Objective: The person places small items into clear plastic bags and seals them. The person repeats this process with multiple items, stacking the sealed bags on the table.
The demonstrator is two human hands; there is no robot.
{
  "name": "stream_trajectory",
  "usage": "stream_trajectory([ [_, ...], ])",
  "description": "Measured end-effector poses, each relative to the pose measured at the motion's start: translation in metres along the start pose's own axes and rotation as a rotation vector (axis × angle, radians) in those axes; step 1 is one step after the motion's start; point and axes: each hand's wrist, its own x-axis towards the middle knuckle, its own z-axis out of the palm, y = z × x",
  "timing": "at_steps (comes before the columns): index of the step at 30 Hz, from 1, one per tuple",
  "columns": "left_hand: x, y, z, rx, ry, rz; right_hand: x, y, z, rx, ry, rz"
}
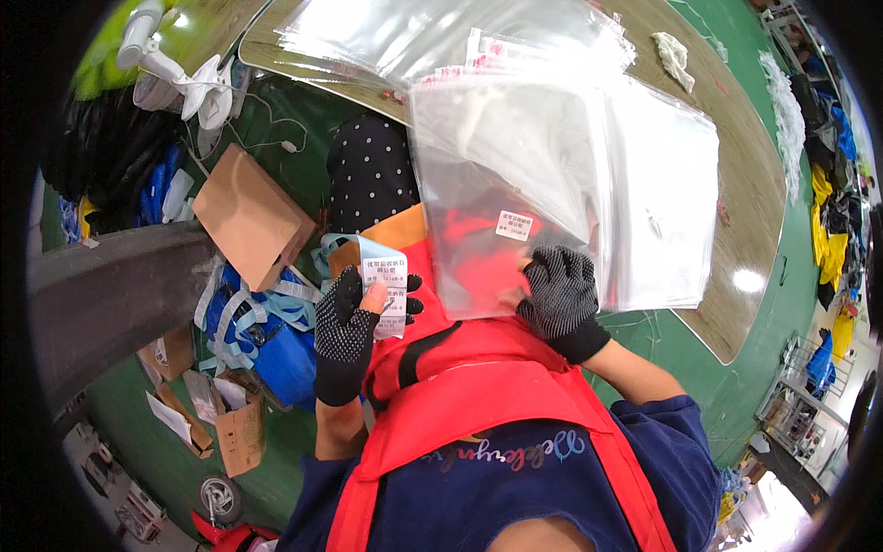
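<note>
My left hand (348, 331), in a black glove with white dots and a bare thumb, is closed on a strip of printed white labels (386, 293) with pale blue backing. In a matching glove, my right hand (561, 299) has its fingers curled at the near part of a clear plastic bag (501, 129) and appears to grip it. One white label (515, 225) lies flat on that bag, just beyond my right fingertips. The bag hangs over the table's near edge across my red apron (478, 396). Beneath and beside it is a stack of similar clear bags (662, 202).
More clear sheets (368, 37) cover the far part of the wood-patterned table (750, 267), near a crumpled white cloth (674, 61). To the left are a white stand-like device (207, 92), a brown cardboard piece (246, 212), a blue bag (280, 363) and open cartons (241, 437) on the green floor.
</note>
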Motion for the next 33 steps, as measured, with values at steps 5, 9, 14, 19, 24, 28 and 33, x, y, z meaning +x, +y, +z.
stream_trajectory([
  [5, -0.001, -0.004, 0.004, 0.052, -0.003, -0.015, -0.003, 0.002, 0.012, 0.094, 0.111, 0.114],
  [9, 0.009, -0.004, 0.013, 0.054, -0.111, -0.006, -0.003, 0.004, 0.003, 0.299, 0.239, 0.198],
  [14, 0.012, -0.008, 0.030, -0.011, -0.221, -0.013, -0.003, 0.003, -0.014, 0.500, 0.117, 0.255],
  [19, 0.015, 0.000, 0.028, -0.015, -0.184, 0.019, -0.004, 0.002, -0.013, 0.549, 0.205, 0.395],
  [24, 0.042, -0.039, 0.034, 0.376, -0.274, 0.099, -0.050, 0.041, 0.038, 0.393, 0.502, 0.744],
  [28, 0.053, -0.062, 0.038, 0.599, -0.190, 0.285, -0.085, 0.090, -0.012, 0.962, 0.967, 0.967],
  [33, 0.049, -0.052, 0.037, 0.690, -0.142, 0.286, -0.103, 0.147, -0.066, 0.527, 1.356, 0.859],
])
